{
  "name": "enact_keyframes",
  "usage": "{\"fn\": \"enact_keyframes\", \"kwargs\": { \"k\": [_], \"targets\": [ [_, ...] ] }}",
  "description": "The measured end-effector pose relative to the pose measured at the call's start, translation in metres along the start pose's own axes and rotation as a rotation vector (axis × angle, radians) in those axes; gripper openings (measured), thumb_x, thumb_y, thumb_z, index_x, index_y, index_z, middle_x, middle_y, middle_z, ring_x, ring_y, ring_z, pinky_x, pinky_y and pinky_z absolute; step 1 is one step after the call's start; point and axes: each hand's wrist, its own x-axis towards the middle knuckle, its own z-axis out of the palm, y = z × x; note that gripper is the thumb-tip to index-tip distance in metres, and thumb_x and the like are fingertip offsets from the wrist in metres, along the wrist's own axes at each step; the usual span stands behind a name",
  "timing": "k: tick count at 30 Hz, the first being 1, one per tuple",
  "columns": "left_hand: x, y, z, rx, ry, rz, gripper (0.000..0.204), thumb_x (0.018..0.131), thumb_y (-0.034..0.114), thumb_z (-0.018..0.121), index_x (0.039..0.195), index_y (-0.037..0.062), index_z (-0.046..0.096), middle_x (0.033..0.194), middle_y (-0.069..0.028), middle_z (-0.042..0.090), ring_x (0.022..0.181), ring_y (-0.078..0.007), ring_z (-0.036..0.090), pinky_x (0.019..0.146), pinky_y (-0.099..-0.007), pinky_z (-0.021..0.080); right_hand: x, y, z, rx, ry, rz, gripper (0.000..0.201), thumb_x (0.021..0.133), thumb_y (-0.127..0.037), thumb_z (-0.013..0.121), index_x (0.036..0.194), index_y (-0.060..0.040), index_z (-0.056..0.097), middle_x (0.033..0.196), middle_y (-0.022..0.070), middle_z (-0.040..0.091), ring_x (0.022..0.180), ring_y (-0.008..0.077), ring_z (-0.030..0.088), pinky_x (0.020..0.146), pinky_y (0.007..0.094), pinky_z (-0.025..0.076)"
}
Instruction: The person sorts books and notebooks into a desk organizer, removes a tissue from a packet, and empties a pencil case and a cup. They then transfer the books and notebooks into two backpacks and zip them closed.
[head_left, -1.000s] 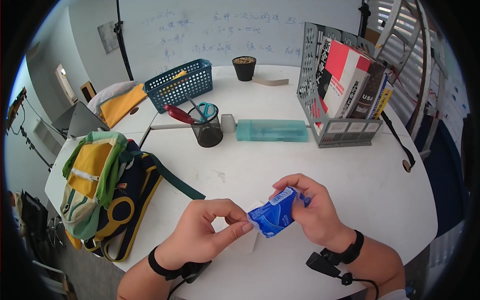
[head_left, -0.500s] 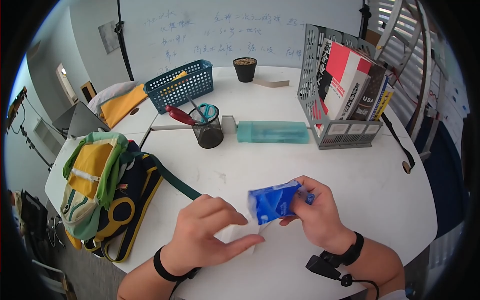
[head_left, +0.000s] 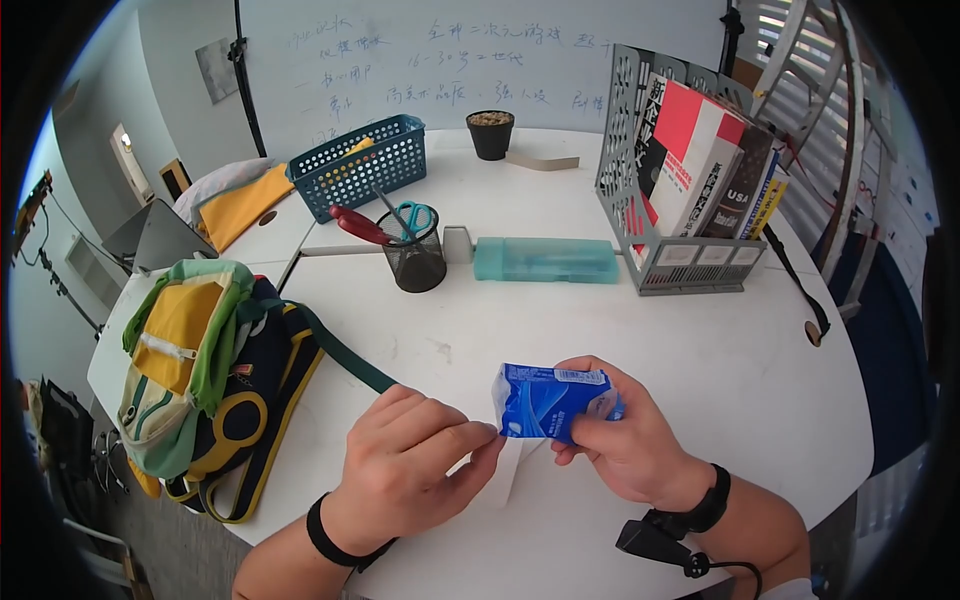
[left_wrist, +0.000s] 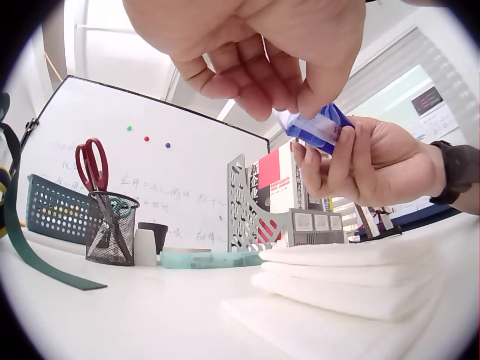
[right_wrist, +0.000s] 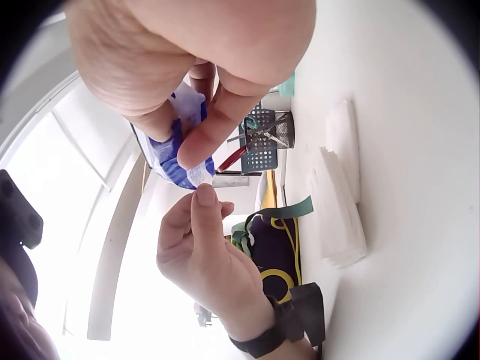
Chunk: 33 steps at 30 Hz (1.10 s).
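While the right hand (head_left: 638, 443) grips the packet (head_left: 535, 400) above the tissues (left_wrist: 349, 281), the left hand (head_left: 412, 462), apart from it moments ago, now pinches its edge, so both hands hold it.

The right grip (head_left: 640, 445) hides one end of the blue packet (head_left: 535, 400), whose print is too small to read; the head view's top edge cuts off the whiteboard (head_left: 480, 75).
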Motion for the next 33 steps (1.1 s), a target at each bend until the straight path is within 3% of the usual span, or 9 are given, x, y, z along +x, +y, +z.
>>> {"fn": "enact_keyframes", "kwargs": {
  "k": [14,17,19,23,26,28,30,32,33],
  "targets": [
    [0.003,-0.001,-0.004,-0.025,-0.061,0.017,0.026,0.062,-0.001,0.090,0.081,0.0103,0.077,0.074,-0.0003,0.068,0.062,-0.0181,0.063,0.059,-0.0305,0.049,0.007,-0.007,-0.003,-0.112,0.077,-0.063,0.040,0.101,0.004,0.063,0.139,-0.0017,0.055,0.122,0.0085,0.066,0.097,0.0148,0.069,0.076,0.0298,0.059],
    [0.003,0.000,-0.001,-0.052,-0.064,0.029,0.025,0.063,-0.001,0.090,0.082,0.0107,0.077,0.073,0.0003,0.068,0.062,-0.0173,0.063,0.059,-0.0303,0.049,0.007,-0.003,-0.005,-0.059,0.053,-0.099,0.041,0.101,-0.002,0.068,0.140,-0.0033,0.055,0.126,0.0069,0.064,0.101,0.0143,0.068,0.076,0.0307,0.058],
    [0.002,0.001,0.001,-0.057,-0.043,0.010,0.025,0.065,0.000,0.091,0.082,0.0113,0.078,0.073,0.0004,0.068,0.061,-0.0165,0.063,0.059,-0.0296,0.048,0.006,-0.001,-0.003,0.261,0.013,-0.051,0.045,0.102,-0.010,0.072,0.143,-0.0052,0.055,0.129,0.0063,0.064,0.102,0.0143,0.068,0.081,0.0324,0.059],
    [-0.001,0.006,0.003,-0.084,-0.024,-0.013,0.024,0.066,0.000,0.091,0.083,0.0115,0.078,0.073,0.0005,0.069,0.061,-0.0159,0.063,0.058,-0.0291,0.047,0.003,0.012,0.006,0.297,-0.057,-0.042,0.046,0.101,-0.017,0.077,0.141,-0.0060,0.057,0.126,0.0062,0.067,0.107,0.0147,0.069,0.087,0.0353,0.060],
    [-0.002,0.007,0.003,-0.116,-0.056,0.011,0.022,0.067,0.001,0.092,0.081,0.0104,0.077,0.074,-0.0008,0.070,0.060,-0.0169,0.063,0.058,-0.0289,0.046,0.000,0.011,0.006,0.101,-0.078,0.022,0.045,0.097,-0.018,0.082,0.136,-0.0052,0.063,0.119,0.0058,0.072,0.107,0.0135,0.070,0.090,0.0335,0.060],
    [0.000,0.007,-0.005,-0.203,-0.074,-0.118,0.024,0.067,0.004,0.093,0.082,0.0075,0.075,0.073,-0.0038,0.069,0.061,-0.0189,0.064,0.057,-0.0295,0.047,-0.001,0.009,0.004,-0.149,-0.024,-0.033,0.042,0.093,-0.015,0.086,0.129,-0.0039,0.067,0.111,0.0046,0.075,0.102,0.0109,0.071,0.090,0.0289,0.060],
    [0.000,0.002,-0.008,-0.310,-0.036,-0.210,0.043,0.071,0.010,0.098,0.104,-0.0004,0.072,0.092,-0.0118,0.075,0.073,-0.0168,0.072,0.064,-0.0280,0.057,0.000,0.009,0.007,-0.329,-0.055,-0.103,0.040,0.093,-0.013,0.086,0.127,-0.0034,0.068,0.109,0.0044,0.075,0.099,0.0098,0.071,0.088,0.0268,0.059],
    [0.005,0.011,-0.006,-0.570,-0.032,-0.486,0.048,0.077,0.006,0.095,0.117,-0.0025,0.068,0.101,-0.0125,0.076,0.085,-0.0164,0.076,0.076,-0.0293,0.064,-0.002,0.006,0.009,-0.506,-0.080,-0.171,0.039,0.092,-0.011,0.086,0.126,-0.0028,0.068,0.107,0.0041,0.075,0.096,0.0087,0.071,0.087,0.0247,0.059],
    [0.006,0.010,-0.007,-0.570,-0.032,-0.485,0.048,0.077,0.006,0.095,0.117,-0.0025,0.068,0.101,-0.0125,0.076,0.085,-0.0164,0.076,0.076,-0.0293,0.064,-0.004,0.001,0.010,-0.547,-0.097,-0.147,0.040,0.093,-0.010,0.085,0.128,-0.0027,0.067,0.108,0.0045,0.075,0.097,0.0084,0.071,0.086,0.0246,0.059]
  ]
}}
